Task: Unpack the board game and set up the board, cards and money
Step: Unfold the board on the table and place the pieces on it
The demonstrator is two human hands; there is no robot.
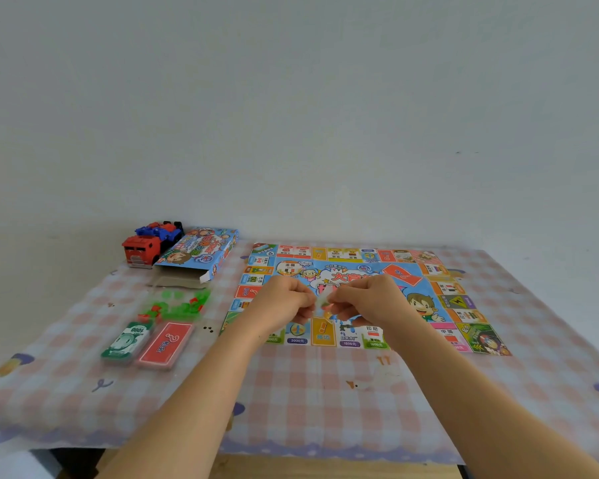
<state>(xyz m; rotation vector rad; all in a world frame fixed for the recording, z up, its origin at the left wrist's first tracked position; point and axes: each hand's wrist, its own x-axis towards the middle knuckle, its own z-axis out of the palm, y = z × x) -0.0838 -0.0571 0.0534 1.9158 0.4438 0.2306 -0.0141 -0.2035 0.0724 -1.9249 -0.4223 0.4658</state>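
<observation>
At the centre of the frame, over the flat colourful paper game board (464, 305) on the checked table (325, 392), the left hand (284, 302) and right hand (363, 299), fingers curled, both pinch a small pale packet (322, 303), seemingly light, flimsy and slippery, best held by its edges.

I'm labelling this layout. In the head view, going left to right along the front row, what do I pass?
Green money pack → red card pack → left hand → right hand. Both hands pinch a small blurred piece over the game board.
</observation>
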